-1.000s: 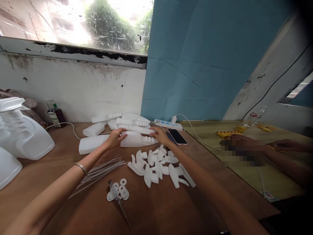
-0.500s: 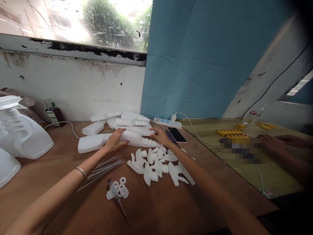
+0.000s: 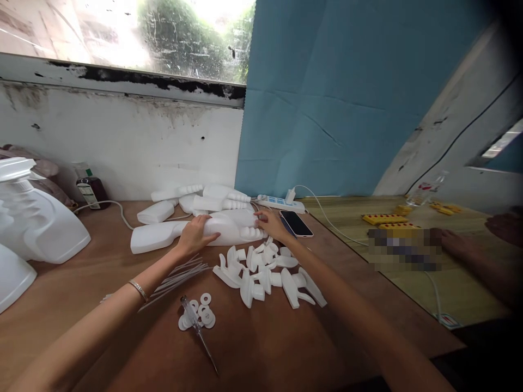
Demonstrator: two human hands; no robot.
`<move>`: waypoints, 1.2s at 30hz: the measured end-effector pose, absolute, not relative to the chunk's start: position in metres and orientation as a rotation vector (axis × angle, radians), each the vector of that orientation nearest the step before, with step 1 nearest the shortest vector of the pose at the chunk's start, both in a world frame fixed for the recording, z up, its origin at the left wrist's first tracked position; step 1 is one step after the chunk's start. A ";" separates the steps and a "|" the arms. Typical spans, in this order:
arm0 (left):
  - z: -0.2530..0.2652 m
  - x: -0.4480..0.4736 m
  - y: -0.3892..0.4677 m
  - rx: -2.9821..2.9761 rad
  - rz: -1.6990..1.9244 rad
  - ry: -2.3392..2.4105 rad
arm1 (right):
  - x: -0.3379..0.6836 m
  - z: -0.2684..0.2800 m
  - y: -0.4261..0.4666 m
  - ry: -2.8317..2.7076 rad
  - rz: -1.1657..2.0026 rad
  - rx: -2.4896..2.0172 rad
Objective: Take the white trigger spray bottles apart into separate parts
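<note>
Left hand (image 3: 194, 235), fingers parted, at nine o'clock on white spray bottle (image 3: 229, 232); right hand (image 3: 272, 225), fingers curled, near three. Actual hold: cannot tell. Advise supporting both ends evenly.

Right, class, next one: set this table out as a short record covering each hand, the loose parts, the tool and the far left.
Left hand: on a white bottle lying on its side
Right hand: at that bottle's ridged end; contact unclear
Loose parts: white spray heads, thin white tubes, white washers
Tool: screwdriver, clear handle, lying across the washers
Far left: upright spray bottle, head fitted
</note>
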State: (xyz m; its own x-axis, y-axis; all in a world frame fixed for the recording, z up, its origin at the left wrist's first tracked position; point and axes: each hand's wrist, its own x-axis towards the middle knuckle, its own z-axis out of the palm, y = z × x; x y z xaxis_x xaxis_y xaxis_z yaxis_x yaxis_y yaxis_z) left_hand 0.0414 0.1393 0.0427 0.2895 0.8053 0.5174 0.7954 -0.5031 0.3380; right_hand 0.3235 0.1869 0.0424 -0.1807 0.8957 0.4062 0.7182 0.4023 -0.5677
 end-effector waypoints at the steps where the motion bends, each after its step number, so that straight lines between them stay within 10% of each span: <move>1: 0.043 0.043 0.139 2.518 1.025 1.568 | 0.325 0.043 0.185 -1.943 0.321 -1.385; 36: 0.037 0.049 0.105 2.927 0.933 1.478 | 0.303 0.045 0.118 -1.969 0.240 -1.378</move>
